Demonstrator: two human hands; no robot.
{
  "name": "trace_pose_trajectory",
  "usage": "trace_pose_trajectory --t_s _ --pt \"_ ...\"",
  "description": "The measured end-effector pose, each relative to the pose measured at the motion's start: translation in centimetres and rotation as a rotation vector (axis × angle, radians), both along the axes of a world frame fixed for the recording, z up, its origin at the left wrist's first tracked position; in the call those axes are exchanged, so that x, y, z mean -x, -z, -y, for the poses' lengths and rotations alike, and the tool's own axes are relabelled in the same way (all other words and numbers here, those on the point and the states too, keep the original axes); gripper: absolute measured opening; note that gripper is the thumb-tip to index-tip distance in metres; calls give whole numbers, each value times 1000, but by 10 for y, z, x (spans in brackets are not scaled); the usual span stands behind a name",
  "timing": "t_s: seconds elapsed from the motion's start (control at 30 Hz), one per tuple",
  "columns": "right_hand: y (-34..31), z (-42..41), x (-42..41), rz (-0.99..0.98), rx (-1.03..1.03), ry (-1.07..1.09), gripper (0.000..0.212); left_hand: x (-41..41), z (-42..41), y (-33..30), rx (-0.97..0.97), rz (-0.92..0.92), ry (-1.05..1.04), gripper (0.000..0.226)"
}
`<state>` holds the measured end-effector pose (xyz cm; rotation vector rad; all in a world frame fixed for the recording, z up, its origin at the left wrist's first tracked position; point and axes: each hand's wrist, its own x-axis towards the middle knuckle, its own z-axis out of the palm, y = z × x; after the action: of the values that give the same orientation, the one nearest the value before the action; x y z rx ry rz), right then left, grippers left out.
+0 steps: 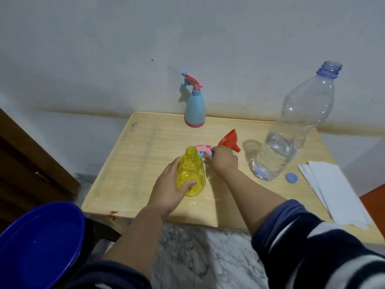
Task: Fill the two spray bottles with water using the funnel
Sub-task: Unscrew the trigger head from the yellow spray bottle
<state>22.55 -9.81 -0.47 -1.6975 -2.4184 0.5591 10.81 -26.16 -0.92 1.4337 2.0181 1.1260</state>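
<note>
A yellow see-through spray bottle (190, 174) stands upright near the table's middle with its neck uncapped. My left hand (169, 188) grips its body from the left. Just behind it my right hand (224, 158) holds the pink and blue spray head (203, 150) low over the wooden table (133, 163). A red funnel (229, 139) lies on its side right behind that hand. A light blue spray bottle (194, 109) with its pink and blue head screwed on stands at the back by the wall. At the right a large clear water bottle (291, 132) stands uncapped, roughly a third full.
A blue bottle cap (291, 177) lies beside the big bottle. White paper sheets (333, 190) lie at the table's right edge. A dark blue basin (39, 243) sits at the lower left, off the table. The wall runs right behind the table.
</note>
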Motion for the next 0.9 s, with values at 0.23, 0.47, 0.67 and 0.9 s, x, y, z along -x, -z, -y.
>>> trace_pose_trajectory --t_s 0.23,0.47,0.67,0.9 --pt "13 -5 4 79 -27 47 41 5 -2 7 -13 11 6 79" --pt "-8 -11 4 -38 -196 173 40 5 -1 6 -13 -6 5 75" --pt "-7 -36 -9 -111 -109 252 92 7 -3 9 9 -3 -9 75" --pt "-3 -44 -12 -289 -54 271 86 6 -4 10 -16 -88 -19 77"
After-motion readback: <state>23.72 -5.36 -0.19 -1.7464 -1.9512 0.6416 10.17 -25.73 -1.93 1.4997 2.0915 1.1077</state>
